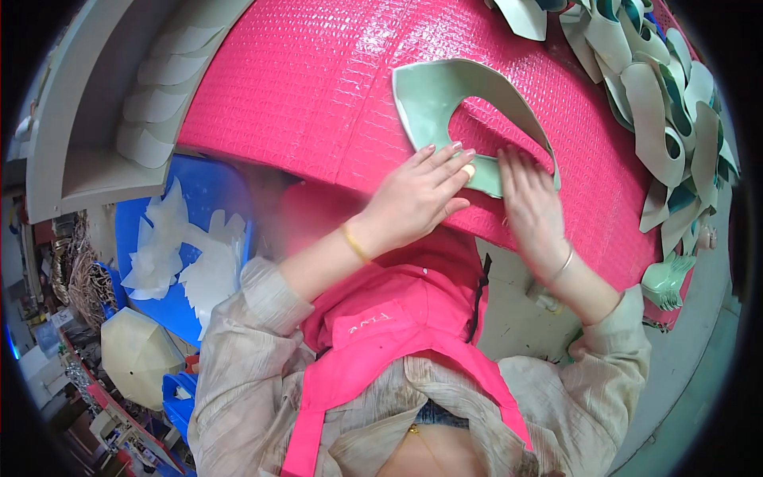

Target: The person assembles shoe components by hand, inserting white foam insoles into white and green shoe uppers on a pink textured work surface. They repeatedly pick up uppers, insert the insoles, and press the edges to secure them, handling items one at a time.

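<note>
A pale green shoe upper [431,94] with a large curved opening lies on the pink-covered table [310,87]. Its near end is under my hands. My left hand [413,195] rests with stretched fingers on the near left edge of the upper, its thumb held apart. A small cream-coloured spot shows by those fingertips; I cannot make out what it is. Flat on the near right part lies my right hand [534,203], fingers extended and slightly blurred. Neither hand is wrapped round anything, and the strip between them stays visible.
Many pale uppers with green linings [653,119] are heaped along the right edge, above a small stack of light green pieces [669,280]. At left stands a grey shelf [75,119] holding white cut pieces [155,107]. Below it, a blue bin [191,175] contains white scraps [211,270].
</note>
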Demonstrator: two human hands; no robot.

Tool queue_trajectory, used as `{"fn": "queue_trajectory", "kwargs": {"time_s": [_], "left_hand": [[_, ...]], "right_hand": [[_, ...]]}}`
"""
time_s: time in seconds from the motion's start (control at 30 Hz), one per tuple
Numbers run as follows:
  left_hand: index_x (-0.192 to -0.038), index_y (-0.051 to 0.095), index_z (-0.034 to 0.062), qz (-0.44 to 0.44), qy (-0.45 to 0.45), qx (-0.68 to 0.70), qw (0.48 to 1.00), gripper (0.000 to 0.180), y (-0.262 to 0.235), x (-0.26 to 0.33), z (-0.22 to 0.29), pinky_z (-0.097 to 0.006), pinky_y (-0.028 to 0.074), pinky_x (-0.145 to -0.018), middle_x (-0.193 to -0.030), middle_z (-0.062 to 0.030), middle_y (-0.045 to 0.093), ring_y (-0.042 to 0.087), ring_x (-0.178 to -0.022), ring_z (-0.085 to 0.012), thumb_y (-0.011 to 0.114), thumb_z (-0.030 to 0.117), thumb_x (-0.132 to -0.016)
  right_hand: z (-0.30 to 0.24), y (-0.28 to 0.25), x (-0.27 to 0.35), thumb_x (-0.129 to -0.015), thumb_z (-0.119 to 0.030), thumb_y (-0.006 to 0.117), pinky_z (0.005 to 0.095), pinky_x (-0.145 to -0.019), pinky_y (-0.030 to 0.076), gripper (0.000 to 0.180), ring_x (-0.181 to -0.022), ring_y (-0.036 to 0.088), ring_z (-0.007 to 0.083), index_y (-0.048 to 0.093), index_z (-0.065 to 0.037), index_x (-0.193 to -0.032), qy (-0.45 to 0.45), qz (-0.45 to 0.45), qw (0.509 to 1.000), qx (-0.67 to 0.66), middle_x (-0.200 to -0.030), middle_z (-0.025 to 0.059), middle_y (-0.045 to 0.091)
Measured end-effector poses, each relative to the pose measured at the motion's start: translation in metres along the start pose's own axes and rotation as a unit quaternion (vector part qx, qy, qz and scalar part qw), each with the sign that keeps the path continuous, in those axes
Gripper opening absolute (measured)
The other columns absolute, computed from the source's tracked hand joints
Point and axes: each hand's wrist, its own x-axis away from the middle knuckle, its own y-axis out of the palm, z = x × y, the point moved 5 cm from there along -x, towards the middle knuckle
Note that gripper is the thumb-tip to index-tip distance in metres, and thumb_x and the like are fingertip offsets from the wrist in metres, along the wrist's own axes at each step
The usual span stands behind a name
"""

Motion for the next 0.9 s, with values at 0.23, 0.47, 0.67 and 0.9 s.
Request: {"fn": "queue_trajectory", "kwargs": {"time_s": [0.23, 0.47, 0.67, 0.9], "left_hand": [[-0.109, 0.057, 0.0068, -0.074, 0.000, -0.023, 0.997, 0.029, -0.016, -0.003, -0.037, -0.040, 0.038, -0.096, -0.116, -0.0078, 0.056, 0.050, -0.111, -0.0238, 0.054, 0.016, -0.082], [-0.101, 0.058, 0.0029, 0.020, 0.053, -0.023, 0.998, 0.031, 0.015, -0.017, 0.002, -0.034, 0.042, -0.091, -0.105, -0.0079, 0.060, 0.053, -0.106, -0.0222, 0.062, 0.016, -0.074], [-0.114, 0.057, 0.0116, -0.107, -0.002, -0.088, 0.990, 0.034, -0.030, -0.021, -0.053, -0.044, 0.027, -0.103, -0.121, -0.0077, 0.054, 0.048, -0.117, -0.0221, 0.058, 0.022, -0.081], [-0.112, 0.057, -0.0015, 0.128, -0.200, 0.043, 0.970, 0.028, -0.101, 0.029, -0.073, -0.037, 0.034, -0.100, -0.116, -0.0155, 0.057, 0.049, -0.115, -0.0265, 0.044, 0.000, -0.087]], "right_hand": [[-0.002, 0.005, 0.025, -0.073, -0.005, 0.048, 0.0340, -0.097, 0.037, 0.053, -0.107, 0.052, 0.0289, 0.041, 0.008, -0.123, 0.007, -0.087, 0.989, -0.120, -0.117, 0.0209, 0.051], [-0.008, -0.006, 0.013, -0.072, -0.003, 0.048, 0.0334, -0.095, 0.039, 0.051, -0.106, 0.051, 0.0316, 0.041, 0.012, -0.119, -0.024, -0.024, 0.994, -0.100, -0.112, 0.0251, 0.051], [0.026, -0.009, 0.020, -0.072, -0.003, 0.051, 0.0341, -0.077, 0.047, 0.029, -0.088, 0.058, 0.0263, 0.054, 0.006, -0.100, -0.041, -0.016, 0.991, -0.127, -0.091, 0.0170, 0.058], [0.201, -0.061, 0.185, -0.083, -0.007, 0.054, 0.0337, -0.058, 0.045, 0.009, -0.066, 0.057, 0.0304, 0.058, 0.001, -0.082, 0.456, 0.210, 0.849, -0.167, -0.073, 0.0163, 0.060]]}}
